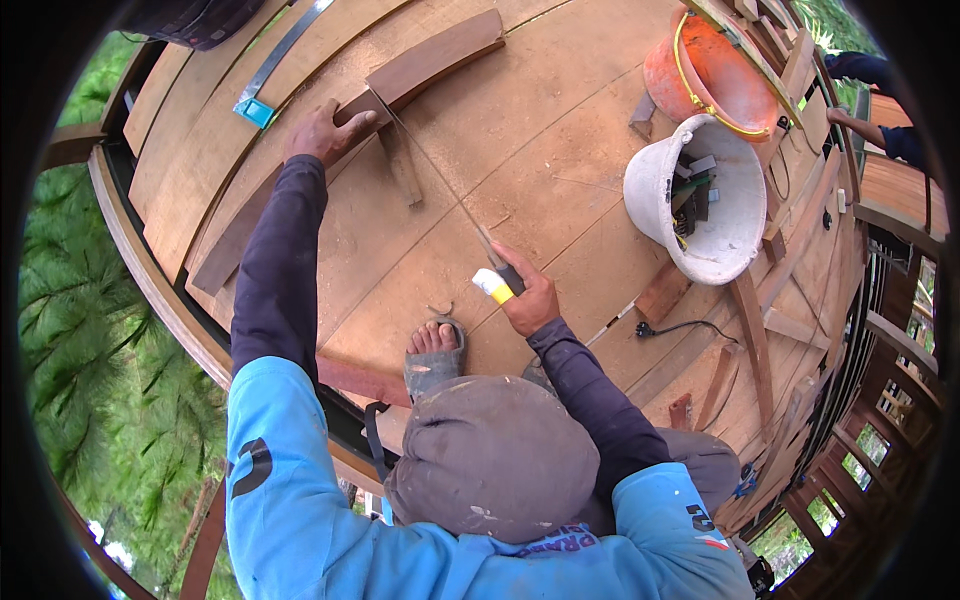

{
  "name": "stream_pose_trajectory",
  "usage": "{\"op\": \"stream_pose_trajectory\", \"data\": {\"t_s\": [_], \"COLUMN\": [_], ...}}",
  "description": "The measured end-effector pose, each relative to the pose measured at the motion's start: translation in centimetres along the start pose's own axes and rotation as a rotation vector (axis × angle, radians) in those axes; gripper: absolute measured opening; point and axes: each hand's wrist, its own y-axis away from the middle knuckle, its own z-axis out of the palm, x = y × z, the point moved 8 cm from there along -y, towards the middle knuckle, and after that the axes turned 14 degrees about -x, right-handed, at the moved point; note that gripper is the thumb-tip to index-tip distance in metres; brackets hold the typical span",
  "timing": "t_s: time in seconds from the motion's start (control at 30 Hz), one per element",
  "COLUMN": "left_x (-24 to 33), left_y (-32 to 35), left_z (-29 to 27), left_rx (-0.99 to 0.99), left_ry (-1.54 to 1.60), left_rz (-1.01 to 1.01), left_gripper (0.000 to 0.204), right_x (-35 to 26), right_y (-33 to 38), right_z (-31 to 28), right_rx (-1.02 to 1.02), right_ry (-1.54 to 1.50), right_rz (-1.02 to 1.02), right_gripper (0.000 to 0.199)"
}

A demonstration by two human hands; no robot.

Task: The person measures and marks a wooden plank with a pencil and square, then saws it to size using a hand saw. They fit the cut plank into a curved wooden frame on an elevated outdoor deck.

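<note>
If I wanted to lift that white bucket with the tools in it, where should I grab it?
Probably by its rim. The white bucket lies tipped, its mouth toward the camera, and no handle shows on it. The lower rim is bare and thick, while tools crowd the upper inside. Coming from the near side, by the person's right hand, looks simplest, since the orange bucket blocks the far side.

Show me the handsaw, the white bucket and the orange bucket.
handsaw (440, 185): head view, on its thin blade.
white bucket (648, 185): head view, on its outer wall.
orange bucket (665, 75): head view, on its outer wall.
</note>
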Motion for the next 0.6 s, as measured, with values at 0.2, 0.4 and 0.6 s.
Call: {"op": "stream_pose_trajectory", "data": {"t_s": [0.2,0.4,0.6], "left_x": [-2.5,-0.5,-0.7], "left_y": [-2.4,0.2,-1.2], "left_z": [-0.7,0.9,0.6], "left_rx": [0.01,0.126,-0.016], "left_ry": [0.04,-0.156,-0.101], "left_rz": [-0.099,0.031,0.048], "left_gripper": [0.095,0.087,0.074], "right_x": [-1.5,-1.5,-2.1], "right_y": [0.2,-0.1,0.3], "right_z": [0.9,2.1,2.4], "right_rx": [-0.017,0.007,0.014], "right_ry": [0.034,-0.029,0.005], "right_rz": [-0.02,0.035,0.01], "right_gripper": [0.056,0.055,0.053]}}
